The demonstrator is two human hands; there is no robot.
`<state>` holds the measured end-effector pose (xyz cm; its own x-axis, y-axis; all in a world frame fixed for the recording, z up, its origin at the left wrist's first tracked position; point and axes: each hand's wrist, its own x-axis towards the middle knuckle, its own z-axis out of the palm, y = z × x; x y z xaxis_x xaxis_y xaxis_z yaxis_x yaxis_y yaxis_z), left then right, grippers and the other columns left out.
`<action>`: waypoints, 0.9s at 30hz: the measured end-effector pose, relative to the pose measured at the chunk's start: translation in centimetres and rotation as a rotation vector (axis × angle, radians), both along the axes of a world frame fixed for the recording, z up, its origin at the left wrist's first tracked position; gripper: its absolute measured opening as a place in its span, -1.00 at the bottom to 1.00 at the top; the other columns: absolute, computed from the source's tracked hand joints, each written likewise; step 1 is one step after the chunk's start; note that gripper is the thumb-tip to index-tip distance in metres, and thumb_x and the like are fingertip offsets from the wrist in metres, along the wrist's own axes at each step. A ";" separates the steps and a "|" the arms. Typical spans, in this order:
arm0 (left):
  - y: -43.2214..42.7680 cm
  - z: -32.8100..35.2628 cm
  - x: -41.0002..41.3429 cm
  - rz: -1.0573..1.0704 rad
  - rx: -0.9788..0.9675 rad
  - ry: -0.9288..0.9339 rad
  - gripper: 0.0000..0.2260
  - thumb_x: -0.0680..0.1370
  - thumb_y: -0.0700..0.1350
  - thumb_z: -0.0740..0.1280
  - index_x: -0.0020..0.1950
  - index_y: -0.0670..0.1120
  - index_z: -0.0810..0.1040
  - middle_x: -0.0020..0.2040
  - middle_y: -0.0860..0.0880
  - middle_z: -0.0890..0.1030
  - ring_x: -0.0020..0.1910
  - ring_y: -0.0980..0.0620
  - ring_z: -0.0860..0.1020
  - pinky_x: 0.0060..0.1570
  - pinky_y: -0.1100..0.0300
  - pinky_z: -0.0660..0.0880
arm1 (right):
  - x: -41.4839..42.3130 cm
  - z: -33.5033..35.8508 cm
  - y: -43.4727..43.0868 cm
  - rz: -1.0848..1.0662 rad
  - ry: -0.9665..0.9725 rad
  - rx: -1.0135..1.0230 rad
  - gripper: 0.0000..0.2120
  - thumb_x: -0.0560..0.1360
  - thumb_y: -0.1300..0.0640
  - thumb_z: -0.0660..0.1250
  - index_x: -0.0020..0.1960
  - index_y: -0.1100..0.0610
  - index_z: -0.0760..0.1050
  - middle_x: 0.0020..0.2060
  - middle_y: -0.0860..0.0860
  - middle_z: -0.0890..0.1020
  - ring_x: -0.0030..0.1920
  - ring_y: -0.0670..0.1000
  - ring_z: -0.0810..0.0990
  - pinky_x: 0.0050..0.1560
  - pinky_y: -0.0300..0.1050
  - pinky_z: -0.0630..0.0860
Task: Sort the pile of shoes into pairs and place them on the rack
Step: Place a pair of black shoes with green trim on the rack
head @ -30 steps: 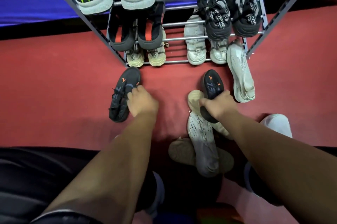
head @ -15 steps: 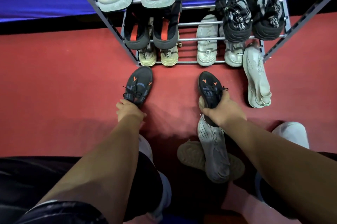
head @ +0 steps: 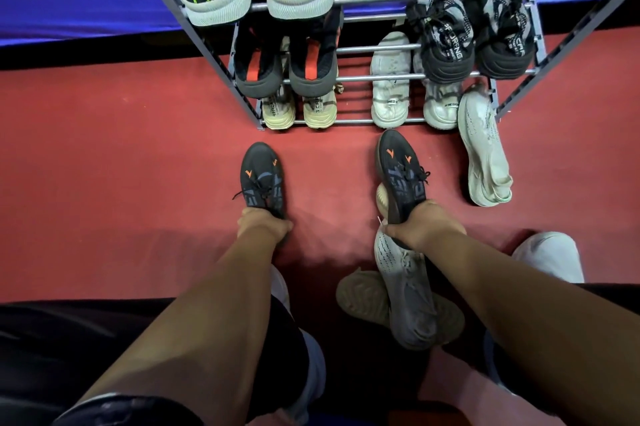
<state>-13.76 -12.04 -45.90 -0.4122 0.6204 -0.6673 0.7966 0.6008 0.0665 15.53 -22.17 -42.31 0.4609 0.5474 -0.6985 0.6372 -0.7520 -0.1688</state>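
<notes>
While each hand grips one shoe, two black lace-up sneakers with orange marks point toward the grey metal tube rack (head: 377,78). The left hand (head: 264,225) is closed around the heel of the left black sneaker (head: 262,179), and the right hand (head: 423,225) is clamped on the heel of the right black sneaker (head: 401,173), which is tilted over a beige shoe (head: 382,197) that is mostly hidden. On the rack I count ten shoes in five pairs; the top pair is cut off by the frame edge. One white knit shoe (head: 483,152) lies on the red carpet (head: 121,166) beside the rack. Near the knees, a grey knit shoe (head: 405,290) lies across a tan sole (head: 362,297).
</notes>
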 end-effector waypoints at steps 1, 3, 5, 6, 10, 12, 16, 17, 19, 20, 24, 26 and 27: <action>0.3 -0.2 0.0 0.025 -0.004 -0.009 -0.08 0.09 0.27 0.59 0.36 -0.13 0.54 0.27 -0.16 0.59 0.22 -0.16 0.63 0.19 0.05 0.63 | 0.1 0.3 0.3 0.011 0.027 0.009 -0.16 0.11 -0.49 0.50 0.14 0.10 0.60 -0.22 -0.05 0.64 -0.14 0.09 0.68 0.02 -0.03 0.65; 1.1 -0.8 -0.2 0.072 -0.007 -0.038 -0.23 0.02 0.27 0.51 0.18 -0.04 0.69 0.16 -0.14 0.65 0.04 -0.13 0.68 0.05 0.10 0.67 | 0.0 1.7 0.9 0.016 0.077 0.031 -0.34 0.20 -0.36 0.57 0.08 0.11 0.67 -0.23 -0.03 0.64 -0.16 0.09 0.67 0.00 -0.06 0.65; 1.3 1.6 0.2 0.112 -0.019 -0.087 -0.31 0.01 0.23 0.49 0.07 -0.06 0.71 0.06 -0.13 0.70 -0.01 -0.15 0.70 0.05 0.08 0.68 | -0.2 3.7 1.6 0.020 0.068 0.055 -0.43 0.33 -0.30 0.55 0.10 0.13 0.68 -0.11 0.05 0.69 -0.05 0.13 0.68 0.04 -0.06 0.64; 1.1 3.5 0.6 0.144 -0.011 -0.124 -0.34 0.02 0.20 0.50 0.04 -0.08 0.69 0.01 -0.13 0.71 -0.04 -0.14 0.71 0.05 0.05 0.69 | -0.2 4.5 1.8 0.031 0.052 0.063 -0.47 0.40 -0.29 0.51 0.12 0.13 0.68 -0.05 0.09 0.70 0.01 0.15 0.69 0.06 -0.06 0.63; 0.6 10.1 2.0 0.220 -0.047 -0.327 -0.57 0.27 -0.04 0.49 0.07 -0.22 0.63 -0.14 -0.21 0.67 -0.21 -0.16 0.64 -0.21 0.10 0.55 | -0.5 8.5 1.9 0.084 -0.034 0.081 -0.42 0.38 -0.42 0.37 0.13 0.03 0.65 -0.06 0.03 0.66 0.04 0.13 0.68 0.00 -0.11 0.60; 0.6 13.1 2.6 0.111 -0.062 -0.311 -0.58 0.34 -0.09 0.45 0.15 -0.24 0.61 -0.05 -0.22 0.64 -0.07 -0.19 0.62 -0.13 0.11 0.48 | -0.5 10.6 1.8 0.153 -0.064 0.089 -0.39 0.31 -0.47 0.34 0.09 -0.02 0.63 -0.11 -0.01 0.64 -0.06 0.11 0.65 -0.07 -0.13 0.57; 0.3 19.6 4.0 -0.118 -0.071 -0.274 -0.86 0.51 -0.15 0.36 -0.05 -0.22 0.52 -0.15 -0.20 0.52 -0.22 -0.11 0.48 -0.24 0.18 0.36 | -0.3 15.5 2.0 0.291 -0.083 0.029 -0.48 0.20 -0.35 0.37 -0.09 0.03 0.63 -0.21 -0.03 0.64 -0.16 0.07 0.65 -0.10 -0.13 0.62; 0.1 21.3 4.4 -0.163 -0.084 -0.274 -0.87 0.51 -0.14 0.34 -0.07 -0.21 0.51 -0.19 -0.19 0.49 -0.27 -0.10 0.45 -0.27 0.18 0.34 | -0.2 16.9 2.3 0.323 -0.090 0.009 -0.52 0.18 -0.32 0.39 -0.12 0.04 0.64 -0.22 -0.02 0.65 -0.18 0.06 0.66 -0.10 -0.14 0.64; -0.2 24.5 5.2 -0.241 -0.081 -0.304 -0.84 0.47 -0.08 0.34 -0.06 -0.17 0.51 -0.19 -0.18 0.49 -0.28 -0.11 0.45 -0.24 0.17 0.36 | 0.2 19.8 2.8 0.384 -0.105 -0.018 -0.55 0.13 -0.27 0.42 -0.17 0.05 0.67 -0.24 -0.02 0.67 -0.20 0.05 0.67 -0.09 -0.15 0.65; -0.3 26.1 5.6 -0.280 -0.091 -0.319 -0.82 0.45 -0.05 0.35 -0.07 -0.14 0.52 -0.19 -0.17 0.51 -0.27 -0.11 0.46 -0.21 0.15 0.39 | 0.4 21.3 3.0 0.406 -0.117 -0.023 -0.56 0.11 -0.25 0.43 -0.21 0.06 0.68 -0.26 -0.01 0.68 -0.21 0.05 0.68 -0.09 -0.15 0.65; 0.1 31.9 7.3 -0.402 -0.046 -0.360 -0.73 0.32 0.02 0.41 -0.08 -0.11 0.56 -0.19 -0.17 0.57 -0.29 -0.12 0.51 -0.24 0.17 0.47 | 1.5 27.7 3.3 0.473 -0.147 0.052 -0.59 0.17 -0.22 0.47 -0.29 0.14 0.68 -0.29 0.02 0.70 -0.31 0.07 0.67 -0.17 -0.10 0.67; 0.3 34.7 8.3 -0.466 -0.004 -0.376 -0.65 0.25 0.04 0.44 -0.07 -0.13 0.61 -0.21 -0.17 0.61 -0.29 -0.13 0.54 -0.21 0.12 0.50 | 2.5 30.8 3.2 0.455 -0.123 0.092 -0.61 0.26 -0.19 0.51 -0.27 0.16 0.68 -0.29 0.03 0.71 -0.35 0.07 0.66 -0.26 -0.07 0.67; 0.3 36.1 8.8 -0.495 0.018 -0.385 -0.67 0.27 0.04 0.45 -0.07 -0.13 0.62 -0.23 -0.16 0.62 -0.29 -0.12 0.54 -0.19 0.10 0.50 | 3.1 32.1 3.1 0.443 -0.121 0.114 -0.63 0.28 -0.17 0.52 -0.27 0.17 0.69 -0.34 0.03 0.69 -0.39 0.06 0.65 -0.33 -0.08 0.64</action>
